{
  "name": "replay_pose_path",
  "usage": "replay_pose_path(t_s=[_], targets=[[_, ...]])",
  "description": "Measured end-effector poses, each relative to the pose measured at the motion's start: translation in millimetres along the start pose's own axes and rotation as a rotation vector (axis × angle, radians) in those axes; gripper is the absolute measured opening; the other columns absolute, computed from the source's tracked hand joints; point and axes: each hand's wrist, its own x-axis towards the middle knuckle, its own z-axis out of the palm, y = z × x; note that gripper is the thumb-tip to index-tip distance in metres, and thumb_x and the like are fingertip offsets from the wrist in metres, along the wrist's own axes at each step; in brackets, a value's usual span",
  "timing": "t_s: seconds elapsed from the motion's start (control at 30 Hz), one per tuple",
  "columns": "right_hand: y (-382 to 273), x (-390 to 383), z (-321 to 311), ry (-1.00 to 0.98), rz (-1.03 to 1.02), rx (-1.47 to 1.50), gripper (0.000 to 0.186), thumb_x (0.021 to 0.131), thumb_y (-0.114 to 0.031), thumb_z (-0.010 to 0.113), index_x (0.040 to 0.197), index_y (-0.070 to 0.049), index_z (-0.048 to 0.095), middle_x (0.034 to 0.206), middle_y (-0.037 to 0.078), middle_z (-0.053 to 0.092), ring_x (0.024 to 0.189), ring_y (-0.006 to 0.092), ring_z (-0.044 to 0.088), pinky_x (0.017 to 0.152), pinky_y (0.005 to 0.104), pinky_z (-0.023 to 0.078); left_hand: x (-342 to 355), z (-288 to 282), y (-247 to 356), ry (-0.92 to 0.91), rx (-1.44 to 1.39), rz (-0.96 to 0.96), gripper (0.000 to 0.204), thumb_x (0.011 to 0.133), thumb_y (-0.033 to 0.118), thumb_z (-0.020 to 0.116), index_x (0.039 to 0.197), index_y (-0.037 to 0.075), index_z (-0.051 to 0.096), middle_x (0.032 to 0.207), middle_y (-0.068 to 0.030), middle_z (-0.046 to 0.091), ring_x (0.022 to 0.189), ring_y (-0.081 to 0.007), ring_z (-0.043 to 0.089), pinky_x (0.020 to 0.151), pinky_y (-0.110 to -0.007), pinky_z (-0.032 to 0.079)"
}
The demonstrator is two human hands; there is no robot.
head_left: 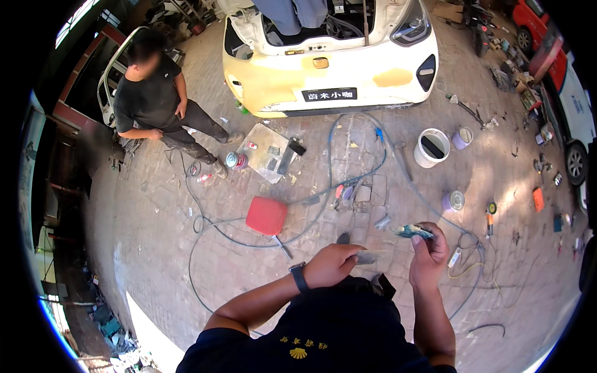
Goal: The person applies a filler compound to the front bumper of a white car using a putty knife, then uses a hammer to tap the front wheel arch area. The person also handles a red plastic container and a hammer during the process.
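My left hand, with a dark watch on the wrist, is closed on the edge of a thin, flat greyish scraper. My right hand grips a dark green flat piece with pale smears along its upper edge; its exact kind I cannot make out. The two hands are apart, in front of my body. Beyond them stands a white car with yellowish patches on its bumper, out of reach of both hands.
A red stool stands ahead to the left, among looping hoses. A white bucket, a lidded tin and loose tools lie around the brick floor. Another person stands at far left, near a paint tin.
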Motion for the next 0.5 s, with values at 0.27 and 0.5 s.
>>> replay_pose_path(t_s=[0.27,0.5], targets=[[3,43,46,-0.144,0.063,0.141,0.023,0.093,0.002,0.07,0.115,0.001,0.065,0.115,0.014,0.065,0.103,0.0211,0.063,0.095,0.0333,0.049,56,-73,-39,-0.096,-0.787,-0.081,0.021,0.109,0.011,0.053,0.119,-0.002,0.064,0.097,-0.0048,0.065,0.091,-0.0103,0.057,0.085,-0.03,0.048],[4,94,63,-0.323,0.046,-0.347,0.019,0.102,-0.012,0.065,0.113,0.004,0.068,0.104,0.013,0.068,0.095,0.0212,0.065,0.089,0.0318,0.05,95,-127,-47,-0.037,-0.576,-0.082,0.019,0.109,0.011,0.052,0.114,-0.003,0.064,0.099,-0.0004,0.064,0.091,-0.0078,0.055,0.082,-0.028,0.048]])
